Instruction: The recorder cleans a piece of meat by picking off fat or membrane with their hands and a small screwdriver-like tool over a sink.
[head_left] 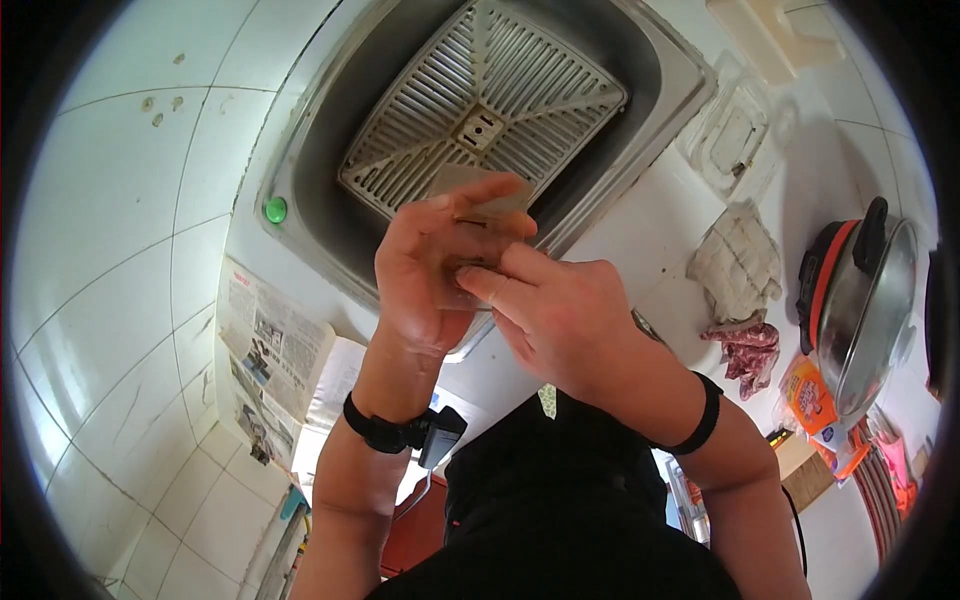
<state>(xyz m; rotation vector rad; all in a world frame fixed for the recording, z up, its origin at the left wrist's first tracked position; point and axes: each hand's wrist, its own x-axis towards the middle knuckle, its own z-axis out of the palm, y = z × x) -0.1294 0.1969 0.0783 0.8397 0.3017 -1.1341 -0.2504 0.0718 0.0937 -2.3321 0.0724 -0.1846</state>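
A flat, see-through, brownish piece (pixel 452 180), like a clear plastic sheet or plate, lies across my left hand (pixel 415 265), which is closed on it near the sink's front rim. A short dark slit or mark shows on it between the fingers. My right hand (pixel 560 310) presses its fingers together against the near part of this piece. Whatever is between those fingertips is too small and hidden to name. Beyond both hands, a slotted metal grate (pixel 500 90) with a square centre plate rests tilted in the steel sink (pixel 665 85).
A green round knob (pixel 275 210) is on the sink's left rim, with newspaper (pixel 275 345) nearer me. On the right are a clear dish (pixel 730 125), a grey cloth (pixel 735 262), a purplish-red cloth (pixel 748 358), a pan with a glass lid (pixel 865 320) and an orange packet (pixel 808 398).
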